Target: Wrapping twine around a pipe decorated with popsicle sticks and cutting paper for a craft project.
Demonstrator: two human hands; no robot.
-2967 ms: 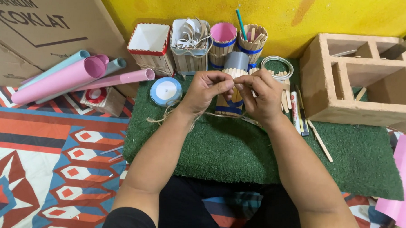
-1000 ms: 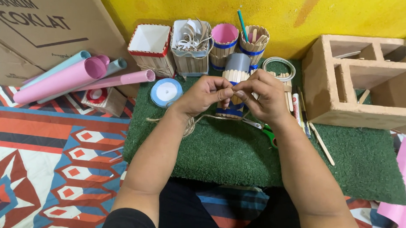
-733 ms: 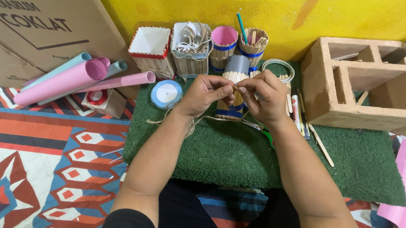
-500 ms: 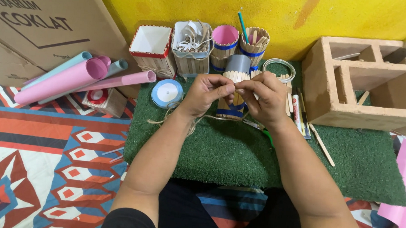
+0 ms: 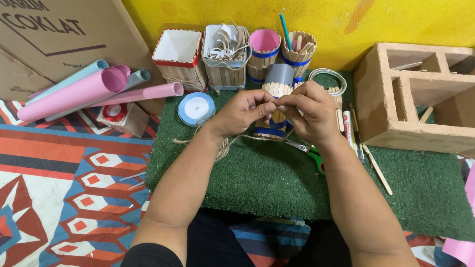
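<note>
A round holder [image 5: 275, 91] made of wooden craft sticks around a grey tube stands on the green turf mat [image 5: 278, 177], with a blue band near its base. My left hand [image 5: 242, 112] and my right hand [image 5: 306, 110] meet in front of it, fingertips pinched together on a thin jute twine [image 5: 224, 144]. The twine trails down to the left past my left wrist onto the mat. Both hands hide the holder's middle.
Behind stand a square stick box [image 5: 179, 56], a box of white strips [image 5: 225, 57], a pink-lined cup [image 5: 263, 53] and a cup with sticks [image 5: 298, 52]. A blue tape roll [image 5: 196, 108], rolled papers [image 5: 86, 89], green-handled scissors [image 5: 309, 152] and a brick-like block [image 5: 433, 98] lie around.
My hands have stayed at the holder, shifting slightly and working the twine between the fingertips. Nothing else has moved.
</note>
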